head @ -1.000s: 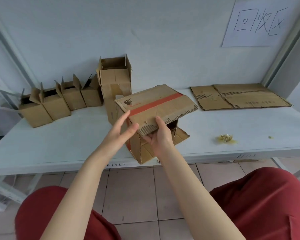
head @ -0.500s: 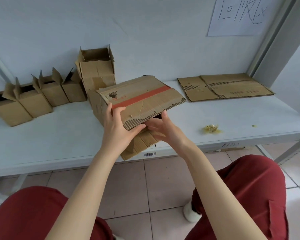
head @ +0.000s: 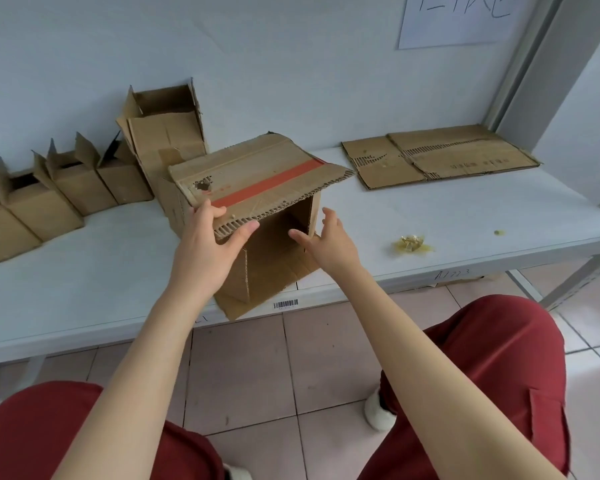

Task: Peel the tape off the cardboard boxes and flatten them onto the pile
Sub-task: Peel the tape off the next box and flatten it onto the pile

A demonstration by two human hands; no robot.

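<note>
Holding the work box (head: 274, 258) in place is the function of the left hand (head: 205, 244). Its fingers lie on top of the upper flap (head: 257, 168) and its thumb is curled beneath the torn corrugated near edge, so the flap is pinched at its near-left corner. The box lies on its side at the near edge of the table (head: 118, 271), with its open mouth facing near and right and the flap standing out over the mouth like a roof. The red tape strip (head: 271, 183) crosses the flap on a long axis running from near-left to far-right. Its near-left end lies just beside the left fingers; its far-right end reaches the flap's right edge. The right hand (head: 329, 237) is below the flap at the box's right wall. Its fingers are spread wide and hold nothing; contact with the wall cannot be confirmed. The left hand is therefore nearer the strip, but it is occupied. The free right hand is judged the likely peeling hand and must rise above the flap to reach either end. Pulling along the strip's axis should reduce tearing of the worn liner. The pile (head: 440, 157) of flattened cardboard lies at far right, well apart. A crumpled yellowish wad (head: 411, 244) lies just right of the right hand.
</note>
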